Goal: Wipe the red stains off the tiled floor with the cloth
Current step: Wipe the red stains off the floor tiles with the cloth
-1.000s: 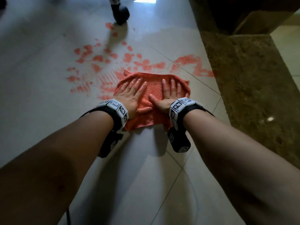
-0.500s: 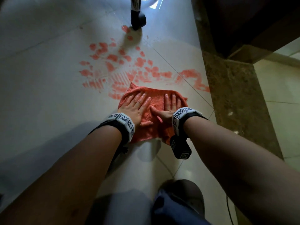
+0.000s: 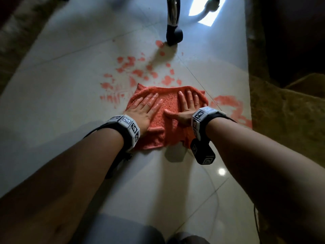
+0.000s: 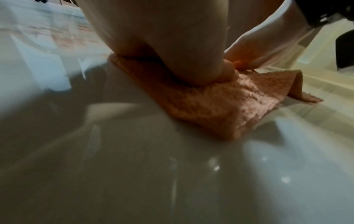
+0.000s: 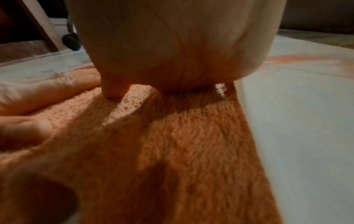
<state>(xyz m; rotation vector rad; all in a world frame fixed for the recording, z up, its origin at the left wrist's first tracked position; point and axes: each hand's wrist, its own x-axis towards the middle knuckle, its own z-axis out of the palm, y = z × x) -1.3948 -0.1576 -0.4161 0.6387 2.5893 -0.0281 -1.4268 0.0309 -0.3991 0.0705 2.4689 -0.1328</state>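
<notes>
An orange-red terry cloth (image 3: 168, 106) lies flat on the pale tiled floor (image 3: 61, 103). My left hand (image 3: 144, 106) presses its left half with straight, spread fingers. My right hand (image 3: 186, 104) presses the right half the same way, thumb pointing left. Red stains (image 3: 139, 71) spatter the tile just beyond the cloth, with streaks (image 3: 110, 97) to its left and a larger smear (image 3: 232, 106) to its right. In the left wrist view the palm (image 4: 172, 45) bears down on the cloth (image 4: 220, 109). The right wrist view shows the heel of my right hand on the cloth (image 5: 191, 144), with the smear (image 5: 306, 58) beyond it.
A chrome chair leg with a black caster (image 3: 174, 36) stands just past the stains. A brown speckled stone plinth (image 3: 284, 111) runs along the right. My knee (image 3: 123, 231) shows at the bottom edge. Open tile stretches left and toward me.
Both hands have slid the cloth away from me again after pulling it back, so it covers more of the stains. The streaks to its left look fainter.
</notes>
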